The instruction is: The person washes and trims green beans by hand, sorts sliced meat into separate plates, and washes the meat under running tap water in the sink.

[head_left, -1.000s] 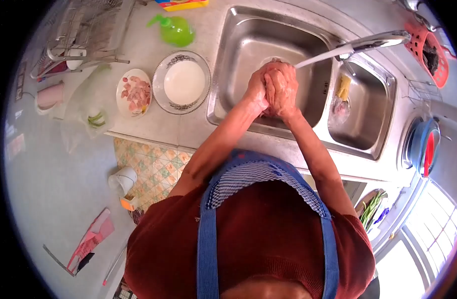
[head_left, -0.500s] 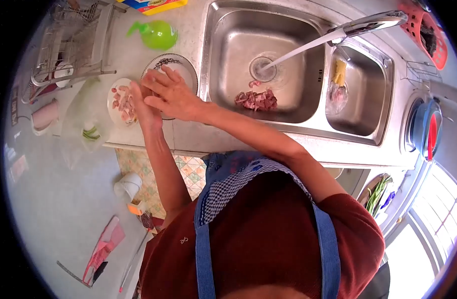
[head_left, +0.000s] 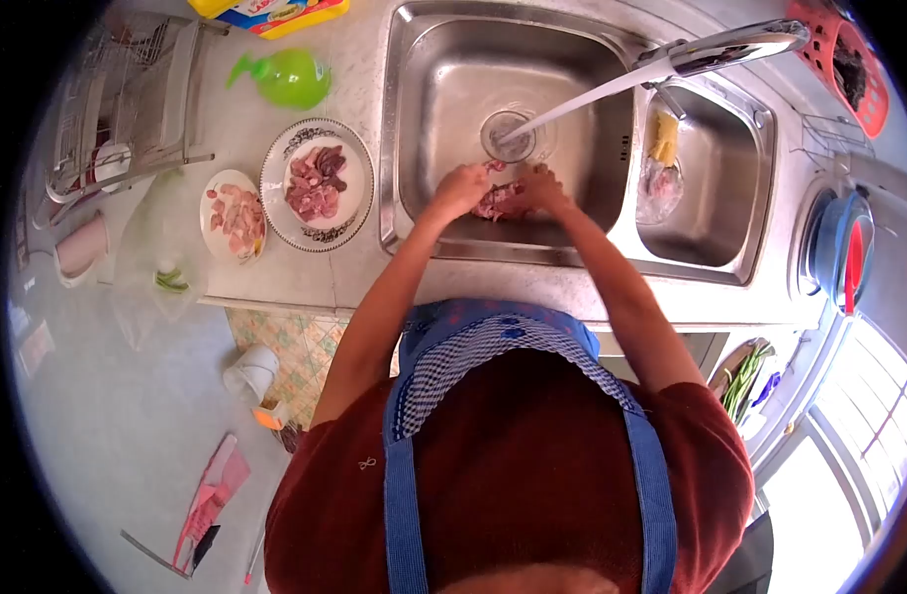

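Raw meat pieces (head_left: 502,202) lie in a pile near the front wall of the large sink basin (head_left: 582,79). My left hand (head_left: 461,192) is at the pile's left side, its fingers pinched at a small piece of meat (head_left: 495,167). At the right end of the pile, my right hand (head_left: 540,190) has its fingers curled round some of the meat; their tips are partly hidden. Water streams from the faucet (head_left: 740,48) to the drain just beyond my hands. Left of the sink, a round patterned plate (head_left: 350,210) carries more dark red meat.
A smaller white plate (head_left: 214,241) with pale meat pieces stands further left. Behind the plates are a green pump bottle (head_left: 293,79) and a yellow package (head_left: 320,12). The small basin (head_left: 711,223) contains a yellow item and a clear bag. A dish rack (head_left: 142,94) stands far left.
Both hands have moved right, from above the plates down into the large basin, onto the meat pile. The patterned plate's meat now shows. The faucet keeps running.
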`<state>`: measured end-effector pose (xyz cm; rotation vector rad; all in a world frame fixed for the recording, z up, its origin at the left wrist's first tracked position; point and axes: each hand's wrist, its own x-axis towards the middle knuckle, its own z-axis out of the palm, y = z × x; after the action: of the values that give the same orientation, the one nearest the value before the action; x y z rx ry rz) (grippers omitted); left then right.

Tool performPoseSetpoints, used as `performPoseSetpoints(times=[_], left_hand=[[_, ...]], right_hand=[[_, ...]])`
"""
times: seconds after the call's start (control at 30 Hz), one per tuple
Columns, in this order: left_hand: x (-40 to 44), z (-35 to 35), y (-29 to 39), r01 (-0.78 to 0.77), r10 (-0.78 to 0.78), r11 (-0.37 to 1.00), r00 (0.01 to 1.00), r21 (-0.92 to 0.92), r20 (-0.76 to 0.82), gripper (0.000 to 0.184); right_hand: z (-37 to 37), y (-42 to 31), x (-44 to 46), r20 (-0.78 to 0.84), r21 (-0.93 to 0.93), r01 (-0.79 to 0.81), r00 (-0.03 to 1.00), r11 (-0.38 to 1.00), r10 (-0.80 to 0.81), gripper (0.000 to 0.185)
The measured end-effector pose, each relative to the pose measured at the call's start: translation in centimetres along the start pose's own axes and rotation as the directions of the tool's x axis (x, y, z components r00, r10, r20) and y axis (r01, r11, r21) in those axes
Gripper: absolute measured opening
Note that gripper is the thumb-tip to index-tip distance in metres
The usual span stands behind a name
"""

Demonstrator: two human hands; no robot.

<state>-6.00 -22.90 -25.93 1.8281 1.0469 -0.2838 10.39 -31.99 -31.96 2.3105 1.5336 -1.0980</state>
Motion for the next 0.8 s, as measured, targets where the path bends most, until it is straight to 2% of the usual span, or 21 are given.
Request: performPoseSetpoints(times=[0.03,0.1,0.13,0.2,0.23,0.3,0.33,0.37,0.43,0.47,0.5,0.53,0.57,0.6,0.63,0.67,0.7,0.73,0.77,0.8], left_hand=[[0.8,1.1,0.1,0.046,-0.046,0.999,0.999,0.01,-0.006,0.025],[1.5,2.2,1.1,0.091,-0.09,0.996,0.977,0.0,0.191,0.029],[2.1,3.3,0.7,0.086,-0.086,0.996,0.977,0.005,0.197,0.029],[4.3,8.0,-2.4,-0.198,0.191,0.976,0.979,0.095,0.074,0.032],[5.3,10.4,-4.3,-0.201,0.202,0.977,0.979,0.067,-0.012,0.038],[6.0,12.1,-5.0,0.018,-0.018,0.999,1.0,0.04,-0.007,0.029],[6.8,11.9,-5.4,0.013,-0.013,0.999,1.0,0.039,-0.009,0.029],[7.7,11.4,-6.2,0.139,-0.12,0.982,0.981,-0.125,0.155,0.028],[7.3,10.0,-6.0,0.285,-0.192,0.922,0.923,-0.261,0.332,0.031],[5.9,8.1,-4.1,0.516,-0.342,0.716,0.847,-0.471,0.407,0.037],[4.9,6.3,-2.6,0.675,-0.443,0.409,0.735,-0.614,0.513,0.044],[4.4,5.1,-2.3,0.708,-0.38,0.379,0.706,-0.595,0.597,0.053],[4.2,4.6,-2.0,0.707,-0.379,0.379,0.708,-0.597,0.596,0.053],[4.0,4.1,-1.7,0.707,-0.346,0.31,0.707,-0.636,0.617,0.055],[3.7,3.4,-1.4,0.703,-0.313,0.238,0.709,-0.67,0.632,0.058],[3.4,2.9,-1.1,0.698,-0.314,0.239,0.714,-0.675,0.626,0.058],[2.9,2.4,-0.6,0.603,-0.193,0.112,0.793,-0.79,0.578,0.049],[2.6,2.2,-0.2,0.499,-0.08,-0.034,0.862,-0.866,0.5,0.04],[2.5,2.1,0.4,0.392,0.02,-0.19,0.918,-0.9,0.396,0.031],[3.7,2.8,0.4,0.254,0.109,-0.366,0.967,-0.895,0.23,0.021]], right_hand=[[0.5,-0.5,-0.7,-0.007,0.001,-0.001,1.0,1.0,0.001,0.063],[1.4,-1.2,-1.9,-0.031,0.08,-0.04,0.999,0.996,0.043,0.058],[2.5,-0.8,-1.4,-0.033,0.085,-0.048,0.998,0.995,0.051,0.058],[6.1,0.7,0.4,0.041,0.163,0.013,0.999,0.986,-0.02,0.062],[6.7,1.1,0.8,0.036,0.162,0.01,0.999,0.987,-0.016,0.062],[6.9,1.3,0.9,-0.002,0.315,0.074,0.997,0.946,-0.078,0.06],[6.5,1.4,0.8,0.0,0.382,0.125,0.991,0.916,-0.136,0.059],[6.2,1.2,1.0,-0.002,0.38,0.126,0.991,0.917,-0.135,0.059],[6.3,1.1,1.7,0.274,0.652,-0.084,0.953,0.754,-0.131,0.056],[6.0,0.7,1.3,0.275,0.651,-0.086,0.953,0.754,-0.129,0.056],[5.2,0.0,0.3,0.131,0.626,0.058,0.975,0.778,-0.178,0.048],[3.9,-1.1,-1.0,-0.012,0.577,0.198,0.972,0.792,-0.233,0.041],[2.8,-2.0,-2.2,-0.152,0.507,0.33,0.944,0.796,-0.295,0.034],[2.1,-3.0,-3.3,-0.305,0.329,0.412,0.898,0.85,-0.318,0.036],[1.3,-3.5,-3.9,-0.307,0.325,0.419,0.895,0.848,-0.324,0.036],[0.4,-4.0,-4.4,-0.35,0.42,0.428,0.89,0.801,-0.292,0.04],[-0.7,-4.5,-4.7,-0.389,0.508,0.437,0.885,0.742,-0.255,0.044],[-1.9,-4.9,-4.9,-0.488,0.508,0.535,0.825,0.675,-0.287,0.042],[-3.1,-5.3,-4.8,-0.493,0.503,0.539,0.821,0.676,-0.288,0.042],[-4.2,-5.6,-4.5,-0.636,0.421,0.607,0.727,0.674,-0.257,0.039]])
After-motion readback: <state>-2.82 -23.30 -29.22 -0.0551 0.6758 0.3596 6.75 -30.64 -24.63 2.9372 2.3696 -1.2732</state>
